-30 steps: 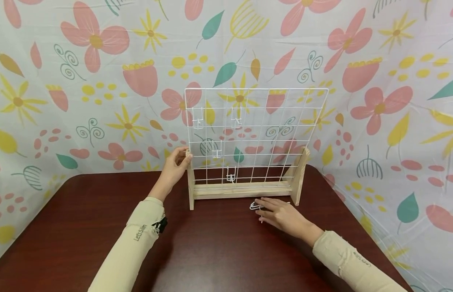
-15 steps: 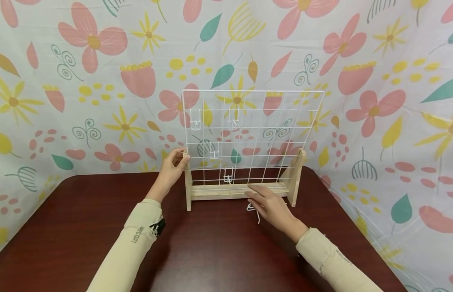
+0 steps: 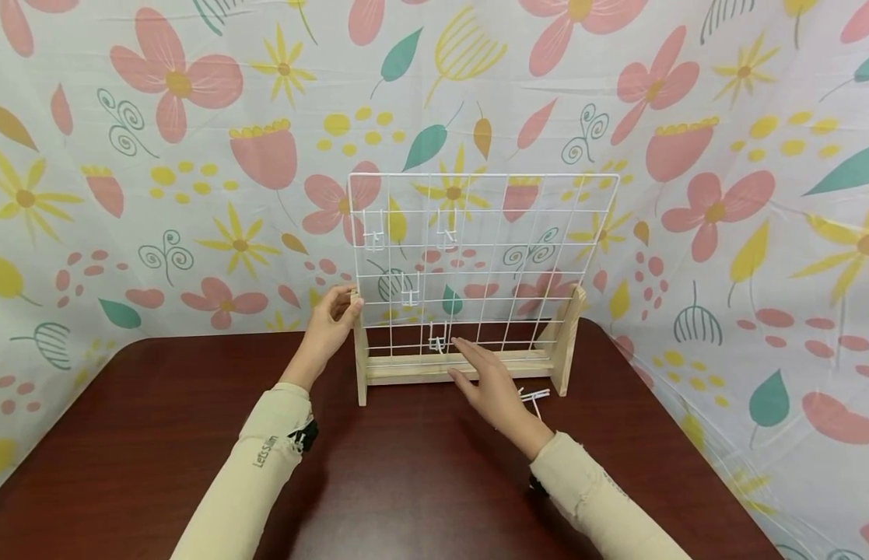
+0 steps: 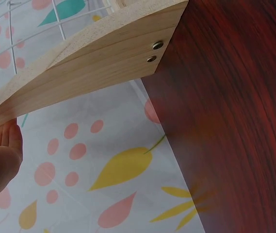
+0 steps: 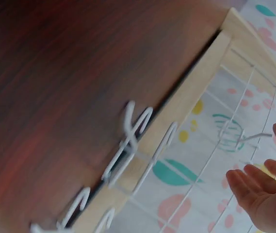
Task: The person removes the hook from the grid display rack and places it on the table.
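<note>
A white wire grid panel (image 3: 490, 257) stands upright in a pale wooden stand (image 3: 462, 373). Several white wire hooks hang on it, among them the lowest hook (image 3: 437, 342). My left hand (image 3: 331, 319) pinches the top of the stand's left side piece between thumb and fingers; in the left wrist view the wooden side piece (image 4: 79, 68) partly hides the fingers. My right hand (image 3: 490, 389) reaches in front of the lower bar, fingers extended and holding nothing, its fingertips near the lowest hook. Loose white hooks (image 3: 535, 397) lie on the table behind the right wrist.
A dark red-brown table (image 3: 399, 467) lies under everything. Behind and to the right hangs a floral curtain (image 3: 196, 194). The stand's right side piece (image 3: 569, 342) rises close to the loose hooks.
My right hand has moved left and forward, from over the loose hooks to near the lowest hung hook. The left hand keeps its grip on the stand.
</note>
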A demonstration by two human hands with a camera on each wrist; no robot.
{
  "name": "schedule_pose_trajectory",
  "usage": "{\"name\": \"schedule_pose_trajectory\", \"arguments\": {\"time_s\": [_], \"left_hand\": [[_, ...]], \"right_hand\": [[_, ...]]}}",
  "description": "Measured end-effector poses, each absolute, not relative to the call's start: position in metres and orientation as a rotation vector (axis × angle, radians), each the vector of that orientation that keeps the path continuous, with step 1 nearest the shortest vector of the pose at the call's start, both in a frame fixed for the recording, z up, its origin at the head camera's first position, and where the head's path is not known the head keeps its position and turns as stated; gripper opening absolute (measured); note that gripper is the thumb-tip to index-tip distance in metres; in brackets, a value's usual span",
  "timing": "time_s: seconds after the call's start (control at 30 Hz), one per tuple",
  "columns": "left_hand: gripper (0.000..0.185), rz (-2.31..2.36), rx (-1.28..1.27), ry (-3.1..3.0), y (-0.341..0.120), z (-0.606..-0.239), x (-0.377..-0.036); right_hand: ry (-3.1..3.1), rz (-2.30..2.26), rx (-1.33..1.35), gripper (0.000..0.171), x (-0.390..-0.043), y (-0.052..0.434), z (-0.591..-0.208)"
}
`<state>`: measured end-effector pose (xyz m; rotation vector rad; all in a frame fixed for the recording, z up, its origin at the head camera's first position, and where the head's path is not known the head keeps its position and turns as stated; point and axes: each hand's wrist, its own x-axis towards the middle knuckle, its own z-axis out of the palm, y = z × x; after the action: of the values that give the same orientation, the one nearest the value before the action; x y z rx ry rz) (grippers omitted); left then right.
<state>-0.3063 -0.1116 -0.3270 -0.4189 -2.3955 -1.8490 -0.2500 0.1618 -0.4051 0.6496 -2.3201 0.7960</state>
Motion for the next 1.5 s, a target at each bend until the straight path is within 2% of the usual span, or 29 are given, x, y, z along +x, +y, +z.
{"name": "schedule_pose_trajectory", "arguments": {"time_s": [0.2,0.57,1.5], "left_hand": [[0.044,-1.830,-0.406,-2.415,-0.107,-0.313,-0.292],[0.043,-1.829,-0.431,-2.392,-0.108,-0.316,-0.292],[0.042,-1.852,-0.435,-2.367,-0.107,-0.320,-0.294]], "right_hand": [[-2.340,0.930,0.550,0.048,-0.254,0.146,-0.407],[-2.265,1.225,0.420,0.045,-0.260,0.124,-0.412],[-2.132,1.163,0.339,0.022,-0.275,0.113,-0.414]]}}
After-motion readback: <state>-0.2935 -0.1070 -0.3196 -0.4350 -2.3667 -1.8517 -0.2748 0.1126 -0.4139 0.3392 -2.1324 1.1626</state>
